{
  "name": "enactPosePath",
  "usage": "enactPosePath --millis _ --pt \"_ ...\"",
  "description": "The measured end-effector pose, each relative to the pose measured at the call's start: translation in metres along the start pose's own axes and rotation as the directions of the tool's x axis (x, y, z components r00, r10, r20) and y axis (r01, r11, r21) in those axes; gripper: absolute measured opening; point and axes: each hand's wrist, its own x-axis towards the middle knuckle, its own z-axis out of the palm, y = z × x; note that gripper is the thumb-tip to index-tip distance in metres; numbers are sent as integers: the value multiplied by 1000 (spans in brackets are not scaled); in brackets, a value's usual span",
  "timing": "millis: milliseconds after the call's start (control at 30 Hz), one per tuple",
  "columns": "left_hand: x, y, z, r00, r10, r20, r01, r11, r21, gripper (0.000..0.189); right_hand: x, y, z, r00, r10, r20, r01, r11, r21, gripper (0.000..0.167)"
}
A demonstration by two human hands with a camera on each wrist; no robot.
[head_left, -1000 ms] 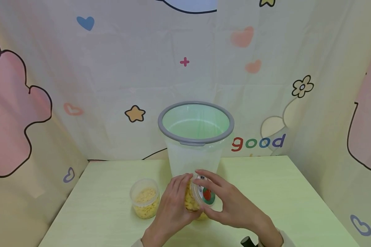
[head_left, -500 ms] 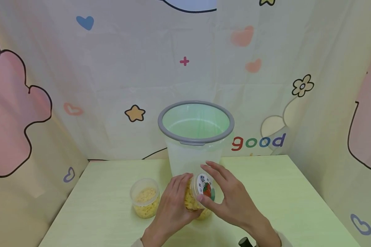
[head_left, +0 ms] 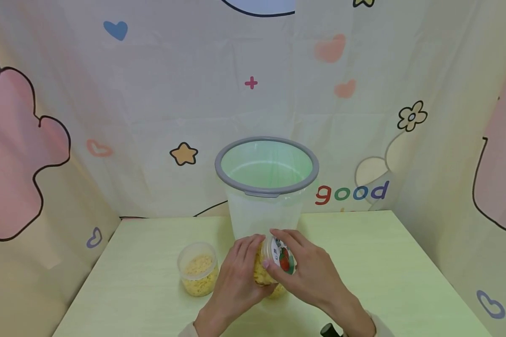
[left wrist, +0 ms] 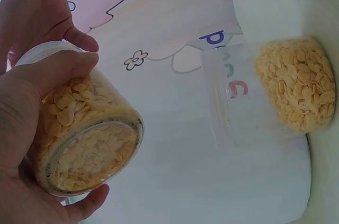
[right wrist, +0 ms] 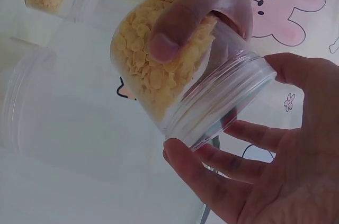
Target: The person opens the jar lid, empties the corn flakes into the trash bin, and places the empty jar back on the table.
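Note:
My left hand grips a clear jar of yellow flakes, tilted with its lidded end toward the right and its bottom facing the left wrist camera. A clear lid with a strawberry label sits on the jar's mouth. My right hand holds this lid by its rim, thumb on one side and fingertips on the other. On the table to the left stands a lidless jar partly filled with flakes. Another jar of flakes stands below the held one, mostly hidden by the hands.
Behind the hands stands a tall whitish bucket with a grey rim. The pale table reaches back to a printed curtain. A short black cylindrical thing shows at the bottom edge, beside the right wrist.
My right fingers lifted off the lid half a second ago and have now come back round its rim. The left hand and its jar have hardly moved.

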Motion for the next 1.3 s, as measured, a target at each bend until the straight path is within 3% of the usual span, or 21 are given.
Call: enactPosePath --millis 233,500,833,933,1067,1200,1300 --pt "2 -1 0 1000 23 -18 -23 1000 17 92 1 6 -3 991 -130 25 128 988 81 54" --pt "3 -2 -1 999 25 -23 -25 1000 5 88 1 14 -7 957 -284 65 271 950 151 56" --pt "2 -1 -1 1000 12 -4 -12 1000 -21 94 0 22 -6 922 -380 80 359 912 199 67" --pt "1 -1 -2 1000 12 -3 -13 1000 -22 93 0 20 -6 931 -357 72 336 919 208 71" --pt "1 0 -2 1000 -7 18 8 999 -33 92 1 14 -8 968 -250 22 242 954 177 72" --pt "2 1 -3 999 -22 35 23 999 -42 94 1 11 -9 991 -135 -10 135 979 151 61" --pt "3 2 -3 999 -16 30 17 999 -40 95 -1 12 -7 997 -71 19 67 986 154 53"
